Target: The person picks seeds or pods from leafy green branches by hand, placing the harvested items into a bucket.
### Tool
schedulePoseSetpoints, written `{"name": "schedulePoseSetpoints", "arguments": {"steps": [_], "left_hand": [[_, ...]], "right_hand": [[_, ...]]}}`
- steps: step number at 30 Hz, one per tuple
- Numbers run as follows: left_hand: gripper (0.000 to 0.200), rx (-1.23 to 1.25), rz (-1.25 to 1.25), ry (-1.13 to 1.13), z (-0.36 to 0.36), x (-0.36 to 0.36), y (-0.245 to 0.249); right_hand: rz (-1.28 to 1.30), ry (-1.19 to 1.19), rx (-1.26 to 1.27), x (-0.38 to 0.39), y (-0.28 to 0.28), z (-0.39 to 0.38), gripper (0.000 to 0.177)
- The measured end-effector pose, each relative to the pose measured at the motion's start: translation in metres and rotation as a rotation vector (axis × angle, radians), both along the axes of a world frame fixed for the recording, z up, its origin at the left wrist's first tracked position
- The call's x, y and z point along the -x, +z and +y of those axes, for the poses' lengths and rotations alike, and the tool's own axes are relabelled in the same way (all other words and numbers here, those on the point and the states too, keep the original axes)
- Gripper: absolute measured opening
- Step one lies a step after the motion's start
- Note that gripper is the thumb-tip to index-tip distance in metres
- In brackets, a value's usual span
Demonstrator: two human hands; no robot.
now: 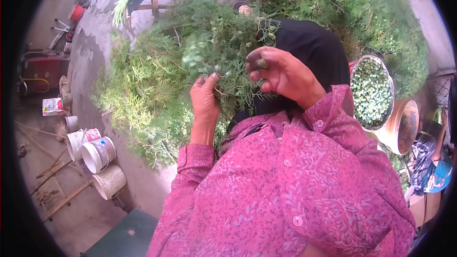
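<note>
I note the left hand (205, 96) pinching a leafy branch (240, 84) over the left edge of the lap (309, 47); the right hand (284, 72) curls around a small green cone (262, 64). I advise holding the branch steady.

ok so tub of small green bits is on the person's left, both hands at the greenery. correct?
Wrong side: the head view shows the tub of small green bits on the person's right. Left hand and right hand are at the greenery, yes.
</note>
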State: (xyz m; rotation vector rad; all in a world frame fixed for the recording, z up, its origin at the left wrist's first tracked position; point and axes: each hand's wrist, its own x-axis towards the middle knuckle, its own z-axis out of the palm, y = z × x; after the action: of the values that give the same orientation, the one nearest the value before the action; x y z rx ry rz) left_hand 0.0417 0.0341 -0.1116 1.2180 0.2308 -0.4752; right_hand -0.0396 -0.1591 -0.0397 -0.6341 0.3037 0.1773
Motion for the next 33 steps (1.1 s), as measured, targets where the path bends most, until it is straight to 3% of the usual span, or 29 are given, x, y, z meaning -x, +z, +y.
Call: {"name": "schedulePoseSetpoints", "arguments": {"steps": [2,4,6,8,9,15,28,33], "left_hand": [[0.01,0.001,-0.002,-0.018,-0.006,0.007,0.004],[0.01,0.02,-0.002,-0.029,-0.008,0.01,0.001],[0.011,0.055,-0.003,-0.068,-0.003,0.009,-0.001],[0.012,0.11,-0.008,-0.055,-0.004,0.012,0.005],[0.012,0.109,-0.008,-0.055,-0.003,0.012,0.006],[0.014,0.103,-0.02,-0.084,0.003,0.014,0.006],[0.017,0.136,0.031,-0.112,0.007,0.015,0.008],[0.015,0.114,0.039,-0.125,0.004,0.015,0.011]], "right_hand": [[-0.034,0.049,-0.024,-0.011,0.0,0.001,0.02],[-0.061,0.101,0.299,-0.021,0.001,0.008,0.018],[-0.087,0.121,0.401,-0.028,-0.027,0.016,0.02],[-0.182,0.012,1.005,-0.033,-0.055,0.025,0.026],[-0.101,0.051,1.06,-0.031,-0.06,0.026,0.032],[-0.057,0.309,1.062,-0.031,-0.055,0.03,0.026],[-0.065,0.344,0.939,-0.031,-0.059,0.034,0.04],[-0.096,0.353,1.029,-0.029,-0.056,0.033,0.023]]}}
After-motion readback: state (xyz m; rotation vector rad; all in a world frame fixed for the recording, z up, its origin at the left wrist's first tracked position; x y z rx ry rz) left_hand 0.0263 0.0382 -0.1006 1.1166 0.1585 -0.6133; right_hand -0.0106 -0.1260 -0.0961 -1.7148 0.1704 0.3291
